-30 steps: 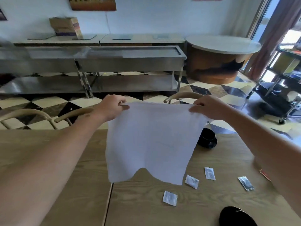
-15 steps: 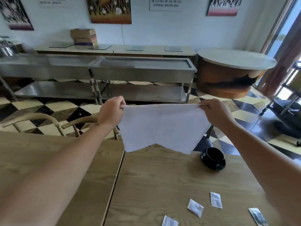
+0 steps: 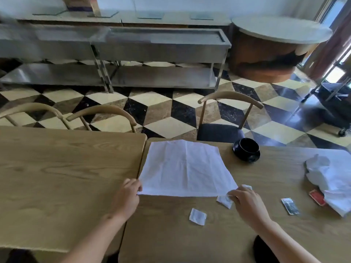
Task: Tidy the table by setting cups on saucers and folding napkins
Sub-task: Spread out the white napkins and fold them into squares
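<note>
A white napkin [image 3: 185, 168] lies spread flat on the right wooden table [image 3: 275, 234], near its left edge. My left hand [image 3: 127, 197] pinches the napkin's near left corner. My right hand [image 3: 247, 203] pinches the near right corner. A black cup [image 3: 248, 147] stands on a black saucer [image 3: 254, 158] at the far edge of the table, right of the napkin. A second white napkin [image 3: 331, 184] lies crumpled at the right edge. Part of a black dish [image 3: 263, 251] shows at the bottom, half hidden by my right forearm.
Small sachets lie near my right hand: white ones [image 3: 197, 216], [image 3: 225, 201], a dark one [image 3: 290, 205] and a red one [image 3: 316, 197]. A second wooden table [image 3: 57, 183] adjoins on the left. Chairs [image 3: 230, 114] stand along the far side, with steel counters [image 3: 152, 44] beyond.
The napkin was held up in the air by its top corners; now it lies flat on the table, with both hands lowered to its near corners.
</note>
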